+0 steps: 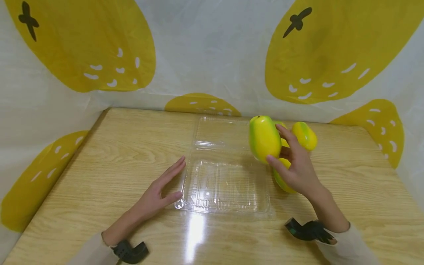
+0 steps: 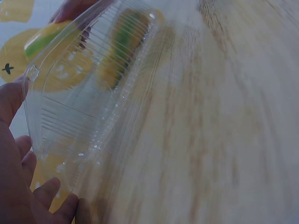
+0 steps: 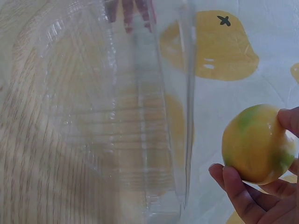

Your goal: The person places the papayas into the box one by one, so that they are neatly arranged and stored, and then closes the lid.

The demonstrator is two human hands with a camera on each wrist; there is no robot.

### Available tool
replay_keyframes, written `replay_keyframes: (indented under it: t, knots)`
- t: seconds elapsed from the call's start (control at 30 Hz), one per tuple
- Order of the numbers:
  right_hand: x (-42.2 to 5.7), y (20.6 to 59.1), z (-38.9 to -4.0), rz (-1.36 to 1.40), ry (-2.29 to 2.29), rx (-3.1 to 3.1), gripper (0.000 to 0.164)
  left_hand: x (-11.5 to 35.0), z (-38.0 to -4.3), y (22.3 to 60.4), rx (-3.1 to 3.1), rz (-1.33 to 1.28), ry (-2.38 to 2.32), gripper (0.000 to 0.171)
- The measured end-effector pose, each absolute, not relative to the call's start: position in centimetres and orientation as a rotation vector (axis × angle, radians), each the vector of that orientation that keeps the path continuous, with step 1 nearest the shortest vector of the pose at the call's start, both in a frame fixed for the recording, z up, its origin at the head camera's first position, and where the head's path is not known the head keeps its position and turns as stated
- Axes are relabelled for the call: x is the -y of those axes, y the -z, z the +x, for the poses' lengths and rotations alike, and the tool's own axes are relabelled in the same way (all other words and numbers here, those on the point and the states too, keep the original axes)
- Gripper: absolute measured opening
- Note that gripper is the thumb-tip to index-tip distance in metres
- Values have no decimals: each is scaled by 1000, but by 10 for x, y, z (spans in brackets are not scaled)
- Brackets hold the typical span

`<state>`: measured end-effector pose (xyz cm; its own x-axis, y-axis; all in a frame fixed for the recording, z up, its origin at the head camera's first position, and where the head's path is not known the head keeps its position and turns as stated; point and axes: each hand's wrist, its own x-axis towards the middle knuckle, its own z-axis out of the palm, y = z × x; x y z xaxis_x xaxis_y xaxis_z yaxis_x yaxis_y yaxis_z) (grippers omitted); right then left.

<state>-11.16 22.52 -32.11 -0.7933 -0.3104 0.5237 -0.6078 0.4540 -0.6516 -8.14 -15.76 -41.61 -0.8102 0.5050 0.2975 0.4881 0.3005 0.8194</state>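
My right hand (image 1: 299,169) grips a glossy yellow mango (image 1: 265,138) with green streaks, thumb and fingers around its side. It is raised over the right part of a clear plastic clamshell box (image 1: 179,204), whose lid (image 1: 218,129) lies folded back. In the right wrist view the mango (image 3: 257,142) is seen end-on between thumb and fingertips. My left hand (image 1: 157,195) is at the box's left edge, fingers extended and thumb apart, close by the rim. The left wrist view shows those fingers (image 2: 28,163) along the transparent wall.
Right of the box lie more mangoes: one at the back right (image 1: 305,136), one nearer (image 1: 284,178) partly under the right hand, and another mostly hidden behind the held one. A white cloth (image 1: 212,48) with yellow fruit prints hangs behind the wooden table (image 1: 132,147).
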Motion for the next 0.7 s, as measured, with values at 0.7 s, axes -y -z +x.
replay_keyframes:
  t: [0.7]
  knots:
    - [-195, 337, -120, 928, -1147, 2546, 78, 157, -81, 416, -2516, 968, -1583, 76]
